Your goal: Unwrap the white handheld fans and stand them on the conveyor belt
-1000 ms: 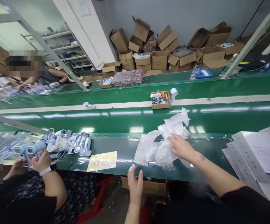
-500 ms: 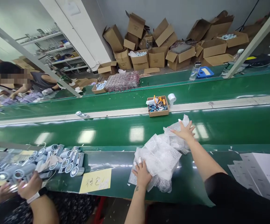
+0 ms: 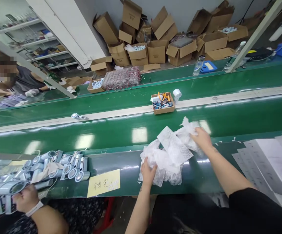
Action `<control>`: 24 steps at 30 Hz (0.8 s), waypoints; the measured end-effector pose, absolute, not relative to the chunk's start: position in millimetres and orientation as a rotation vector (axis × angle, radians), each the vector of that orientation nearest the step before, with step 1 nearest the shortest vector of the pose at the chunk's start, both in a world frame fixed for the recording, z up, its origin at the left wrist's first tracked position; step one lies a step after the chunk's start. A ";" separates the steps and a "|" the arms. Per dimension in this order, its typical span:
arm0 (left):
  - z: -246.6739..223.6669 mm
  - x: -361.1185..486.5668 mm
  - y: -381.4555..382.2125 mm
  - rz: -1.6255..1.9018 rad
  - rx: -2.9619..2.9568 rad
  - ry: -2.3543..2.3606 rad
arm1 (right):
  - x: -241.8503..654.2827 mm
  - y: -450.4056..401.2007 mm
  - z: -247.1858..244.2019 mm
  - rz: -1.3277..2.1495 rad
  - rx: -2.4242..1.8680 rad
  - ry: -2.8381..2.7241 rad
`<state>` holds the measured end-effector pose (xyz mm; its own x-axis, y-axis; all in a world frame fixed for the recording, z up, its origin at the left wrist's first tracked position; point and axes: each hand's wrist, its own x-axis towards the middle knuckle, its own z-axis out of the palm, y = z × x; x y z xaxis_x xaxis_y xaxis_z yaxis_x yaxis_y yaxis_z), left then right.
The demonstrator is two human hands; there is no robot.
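A loose heap of translucent white bubble-wrap bags [image 3: 166, 152] lies across the front strip of the green workbench and over its inner edge. My left hand [image 3: 148, 172] rests against the heap's left side, its fingers apart. At the right end, my right hand [image 3: 202, 139] closes its thumb and fingers on a crumpled bag; some of its fingertips are hidden by the plastic. To the left of the heap lies a yellow paper sign [image 3: 103, 183] with handwriting.
Pale blue handheld devices [image 3: 74, 165] are piled at the left, where a neighbour's hand [image 3: 27, 198] holds one. White flat boxes [image 3: 272, 162] are stacked at right. A small carton of parts [image 3: 164, 112] and a tape roll [image 3: 177, 94] stand mid-bench. Another person sits across.
My right hand has gone from spread over the bags to the heap's right edge, its fingers drawn in. The bags are bunched closer together. The view has shifted slightly.
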<state>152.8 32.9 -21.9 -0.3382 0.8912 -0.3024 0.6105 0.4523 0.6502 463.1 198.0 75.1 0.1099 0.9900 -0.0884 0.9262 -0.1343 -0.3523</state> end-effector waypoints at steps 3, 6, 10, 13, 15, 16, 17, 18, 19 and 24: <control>-17.8 143.8 32.8 0.677 1.217 2.000 | 479.9 163.9 80.0 0.449 -2.234 -1.543; -9.8 136.1 31.4 0.783 1.294 2.016 | 464.8 124.1 56.2 0.681 -2.307 -1.269; 7.7 137.9 23.5 0.971 1.593 1.976 | 436.0 87.7 22.7 0.795 -2.319 -1.321; 29.8 154.3 13.7 1.031 1.824 1.755 | 441.1 80.6 28.5 0.786 -2.282 -1.370; 48.8 170.5 8.2 1.053 1.910 1.563 | 455.5 81.2 47.4 0.757 -2.223 -1.393; 59.2 179.3 6.9 1.064 1.924 1.469 | 463.0 81.2 59.7 0.748 -2.178 -1.408; 69.9 188.2 6.9 1.077 1.910 1.389 | 469.2 80.3 73.2 0.738 -2.132 -1.429; 80.6 197.0 8.6 1.088 1.863 1.332 | 473.3 77.9 87.0 0.756 -2.069 -1.438; 91.3 205.3 12.0 1.102 1.776 1.298 | 474.7 74.1 100.7 0.822 -1.979 -1.424; 134.5 236.7 41.7 1.081 1.029 1.029 | 452.4 44.4 150.5 1.567 -1.329 -1.171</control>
<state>236.7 41.7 134.5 0.1593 0.9785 -0.1311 -0.1793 0.1593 0.9708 452.4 44.4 150.5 -0.1719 0.9413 -0.2907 0.0121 -0.2930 -0.9560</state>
